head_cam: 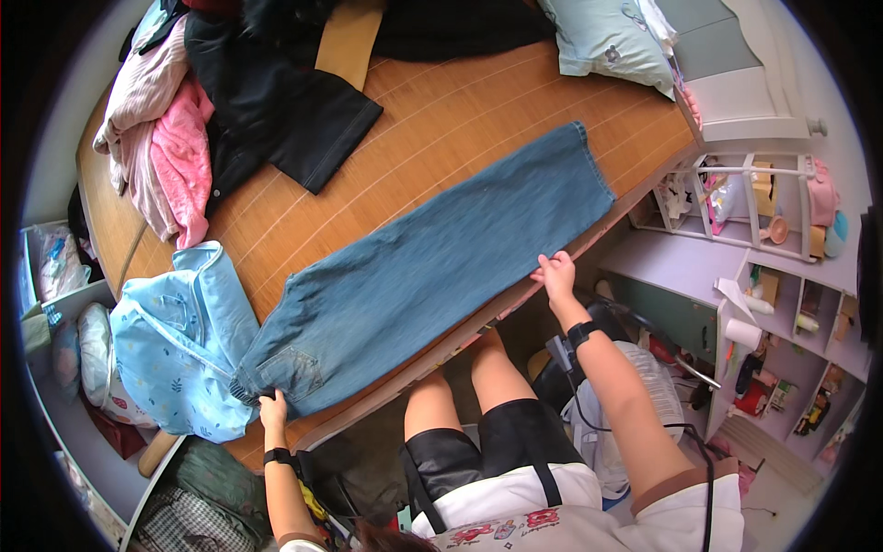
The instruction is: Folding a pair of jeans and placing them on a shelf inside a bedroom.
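A pair of blue denim jeans (441, 255), folded lengthwise, lies slantwise along the near edge of the bed. Its hems point to the upper right, and a back pocket shows near the waist at lower left. My left hand (273, 408) grips the waistband corner. At the long near edge, my right hand (555, 270) pinches the denim of the leg between thumb and fingers. Light blue patterned fabric (179, 338) lies beside and partly under the waist end.
Black garments (276, 103), a pink plush cloth (181, 152) and a pale blue pillow (603, 45) lie on the bamboo-mat bed (441, 124). White shelves (793, 310) stand at right, near a chair (607, 324). An open storage unit (65, 386) is at left.
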Action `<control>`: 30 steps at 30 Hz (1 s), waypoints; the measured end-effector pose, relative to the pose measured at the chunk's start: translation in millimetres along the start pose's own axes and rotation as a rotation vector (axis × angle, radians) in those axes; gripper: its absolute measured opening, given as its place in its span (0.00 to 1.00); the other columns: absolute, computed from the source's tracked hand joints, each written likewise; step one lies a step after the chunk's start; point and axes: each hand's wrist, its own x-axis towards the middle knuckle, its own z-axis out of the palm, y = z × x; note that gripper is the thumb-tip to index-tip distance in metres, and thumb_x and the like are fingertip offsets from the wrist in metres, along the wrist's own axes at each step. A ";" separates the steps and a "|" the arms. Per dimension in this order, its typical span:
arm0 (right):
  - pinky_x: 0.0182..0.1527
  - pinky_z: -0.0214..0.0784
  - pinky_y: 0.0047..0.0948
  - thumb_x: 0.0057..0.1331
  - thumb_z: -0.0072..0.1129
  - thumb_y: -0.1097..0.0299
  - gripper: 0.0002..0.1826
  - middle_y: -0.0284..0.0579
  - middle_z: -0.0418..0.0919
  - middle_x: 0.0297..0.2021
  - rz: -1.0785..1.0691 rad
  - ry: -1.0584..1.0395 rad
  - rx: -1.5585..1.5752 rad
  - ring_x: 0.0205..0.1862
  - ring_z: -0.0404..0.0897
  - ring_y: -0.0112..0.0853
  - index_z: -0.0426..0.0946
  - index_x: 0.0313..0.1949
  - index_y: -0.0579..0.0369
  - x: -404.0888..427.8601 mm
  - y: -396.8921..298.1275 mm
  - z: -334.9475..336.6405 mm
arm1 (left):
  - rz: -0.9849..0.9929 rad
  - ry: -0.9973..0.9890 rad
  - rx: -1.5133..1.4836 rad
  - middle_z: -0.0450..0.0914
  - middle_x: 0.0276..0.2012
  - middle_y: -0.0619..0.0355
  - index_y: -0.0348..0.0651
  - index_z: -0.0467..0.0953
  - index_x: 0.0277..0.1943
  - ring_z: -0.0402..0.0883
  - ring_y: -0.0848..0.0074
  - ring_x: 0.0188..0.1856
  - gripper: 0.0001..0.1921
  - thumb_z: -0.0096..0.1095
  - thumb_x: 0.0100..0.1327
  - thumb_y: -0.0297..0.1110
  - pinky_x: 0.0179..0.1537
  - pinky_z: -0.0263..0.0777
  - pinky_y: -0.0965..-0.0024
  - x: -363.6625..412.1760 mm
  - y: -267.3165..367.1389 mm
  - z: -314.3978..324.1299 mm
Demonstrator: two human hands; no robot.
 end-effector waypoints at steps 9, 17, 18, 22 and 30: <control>0.21 0.73 0.30 0.56 0.62 0.64 0.20 0.41 0.70 0.23 0.240 0.119 0.094 0.20 0.71 0.29 0.65 0.41 0.61 57.9 6.1 -33.1 | 0.031 0.069 -0.013 0.60 0.53 0.23 0.20 0.60 0.50 0.66 0.42 0.54 0.29 0.50 0.60 0.44 0.55 0.62 0.56 -21.9 1.7 -0.8; 0.28 0.68 0.23 0.60 0.57 0.69 0.14 0.39 0.73 0.30 -0.019 0.324 0.313 0.27 0.71 0.24 0.65 0.42 0.58 149.9 -61.3 -92.5 | 0.623 0.451 -0.201 0.44 0.63 0.30 0.31 0.50 0.63 0.45 0.44 0.66 0.35 0.58 0.53 0.26 0.65 0.43 0.57 -158.7 182.9 7.3; 0.28 0.68 0.23 0.60 0.57 0.69 0.14 0.39 0.73 0.30 -0.015 0.327 0.311 0.27 0.71 0.24 0.65 0.42 0.58 153.8 -59.9 -98.8 | 0.680 0.373 -0.202 0.44 0.64 0.32 0.33 0.49 0.64 0.45 0.45 0.66 0.37 0.59 0.53 0.29 0.64 0.43 0.55 -172.1 209.2 10.5; 0.31 0.67 0.23 0.62 0.55 0.71 0.17 0.41 0.74 0.33 -0.350 0.334 0.076 0.31 0.72 0.25 0.62 0.48 0.59 147.0 -45.6 -113.0 | 0.653 0.081 -0.001 0.37 0.67 0.38 0.39 0.45 0.66 0.39 0.49 0.68 0.44 0.62 0.53 0.48 0.61 0.39 0.41 -198.0 280.0 27.8; 0.42 0.67 0.25 0.58 0.60 0.72 0.29 0.48 0.70 0.48 -0.079 0.109 -0.089 0.44 0.72 0.30 0.57 0.56 0.62 166.2 -27.9 -129.9 | 0.637 0.039 0.170 0.28 0.67 0.38 0.40 0.35 0.68 0.28 0.48 0.69 0.53 0.62 0.50 0.54 0.60 0.32 0.37 -185.3 284.4 47.1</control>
